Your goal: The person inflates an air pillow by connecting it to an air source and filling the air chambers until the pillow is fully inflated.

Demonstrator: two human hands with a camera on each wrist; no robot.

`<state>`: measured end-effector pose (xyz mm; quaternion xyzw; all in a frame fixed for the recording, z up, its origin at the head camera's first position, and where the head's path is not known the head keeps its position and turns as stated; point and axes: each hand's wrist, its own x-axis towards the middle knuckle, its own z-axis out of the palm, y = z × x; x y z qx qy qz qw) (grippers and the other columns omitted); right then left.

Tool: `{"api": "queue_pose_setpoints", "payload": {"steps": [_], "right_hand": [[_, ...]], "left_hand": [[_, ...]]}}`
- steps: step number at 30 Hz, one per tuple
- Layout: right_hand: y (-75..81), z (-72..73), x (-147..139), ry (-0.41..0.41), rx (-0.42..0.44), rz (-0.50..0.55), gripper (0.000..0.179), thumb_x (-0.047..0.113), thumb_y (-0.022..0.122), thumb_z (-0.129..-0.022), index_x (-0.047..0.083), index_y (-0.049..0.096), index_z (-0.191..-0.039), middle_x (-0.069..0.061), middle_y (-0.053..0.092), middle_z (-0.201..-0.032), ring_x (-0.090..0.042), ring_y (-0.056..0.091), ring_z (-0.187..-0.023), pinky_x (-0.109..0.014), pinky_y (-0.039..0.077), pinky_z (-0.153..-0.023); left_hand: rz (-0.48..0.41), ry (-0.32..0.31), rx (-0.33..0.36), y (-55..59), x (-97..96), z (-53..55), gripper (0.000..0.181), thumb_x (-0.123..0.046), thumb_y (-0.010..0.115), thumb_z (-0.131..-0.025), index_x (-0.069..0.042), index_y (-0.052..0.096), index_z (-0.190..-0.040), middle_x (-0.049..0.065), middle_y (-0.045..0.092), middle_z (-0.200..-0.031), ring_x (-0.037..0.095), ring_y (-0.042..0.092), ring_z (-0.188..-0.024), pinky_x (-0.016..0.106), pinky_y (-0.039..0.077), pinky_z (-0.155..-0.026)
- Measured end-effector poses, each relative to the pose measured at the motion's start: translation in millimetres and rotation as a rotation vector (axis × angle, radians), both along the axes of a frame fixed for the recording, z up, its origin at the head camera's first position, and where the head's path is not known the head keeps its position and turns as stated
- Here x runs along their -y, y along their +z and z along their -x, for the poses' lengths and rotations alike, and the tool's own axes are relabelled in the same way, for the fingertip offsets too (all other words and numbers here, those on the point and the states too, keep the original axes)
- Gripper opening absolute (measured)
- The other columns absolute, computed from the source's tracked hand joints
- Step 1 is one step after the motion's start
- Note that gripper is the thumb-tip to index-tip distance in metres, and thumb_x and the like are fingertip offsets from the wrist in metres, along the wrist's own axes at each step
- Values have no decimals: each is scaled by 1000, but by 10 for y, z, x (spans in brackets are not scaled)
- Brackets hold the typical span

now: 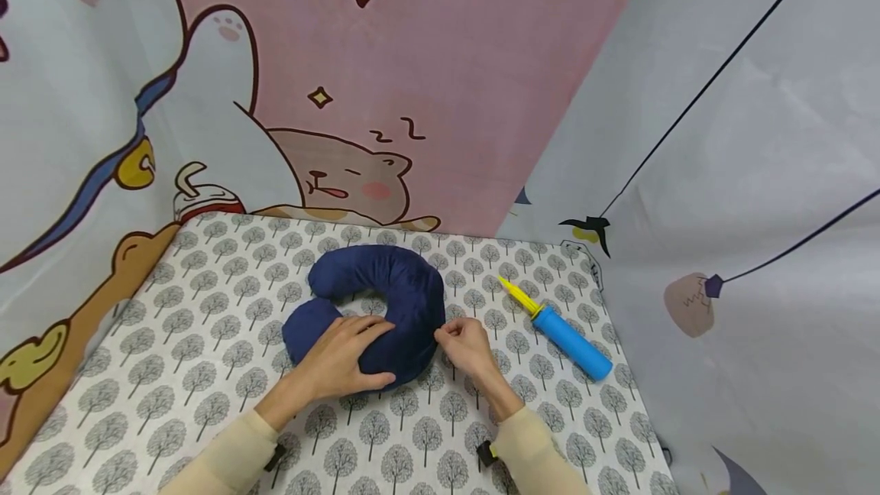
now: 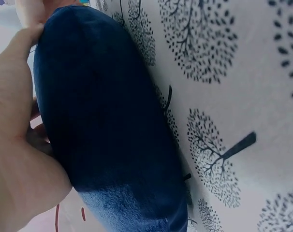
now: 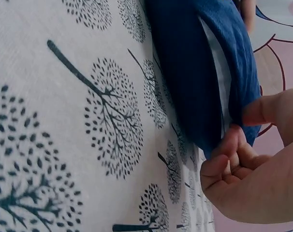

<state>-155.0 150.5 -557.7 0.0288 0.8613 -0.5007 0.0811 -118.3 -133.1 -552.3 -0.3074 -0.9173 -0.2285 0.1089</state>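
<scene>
A navy blue U-shaped neck pillow [image 1: 412, 289] lies on the patterned cloth, its gap facing left. Across its near arm rests my left hand [image 1: 347, 354], fingers spread over the top and thumb toward the near side. At the pillow's right edge, my right hand [image 1: 467, 344] pinches the cover with thumb and forefinger. The right wrist view shows a long slit [image 3: 220, 72] in the cover's side with white material inside, and the right fingertips are at its end. The left wrist view shows the pillow's plush side [image 2: 103, 96] close up beside the left hand.
A blue hand pump [image 1: 572, 342] with a yellow nozzle [image 1: 519, 296] lies to the right of the pillow. The tree-print cloth [image 1: 227, 418] covers the table. Cartoon-printed curtains [image 1: 467, 59] hang behind and at both sides.
</scene>
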Motion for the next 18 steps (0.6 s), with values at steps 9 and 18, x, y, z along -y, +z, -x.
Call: {"api": "queue_pose_setpoints", "payload": {"steps": [9, 18], "right_hand": [[-15, 14, -142, 26, -166, 72, 9, 17, 79, -101, 8, 81, -100, -6, 77, -91, -11, 65, -76, -22, 52, -69], [-39, 117, -356, 86, -262, 149, 13, 8, 77, -104, 2, 80, -114, -12, 80, -103, -14, 70, -88, -23, 57, -83]], "left_hand": [[90, -11, -2, 63, 26, 26, 102, -59, 102, -71, -15, 66, -157, 14, 70, -154, 36, 69, -138, 60, 56, -116], [118, -25, 80, 295, 239, 175, 90, -39, 101, -74, -16, 68, -155, 11, 70, -156, 33, 68, -142, 63, 52, -116]]}}
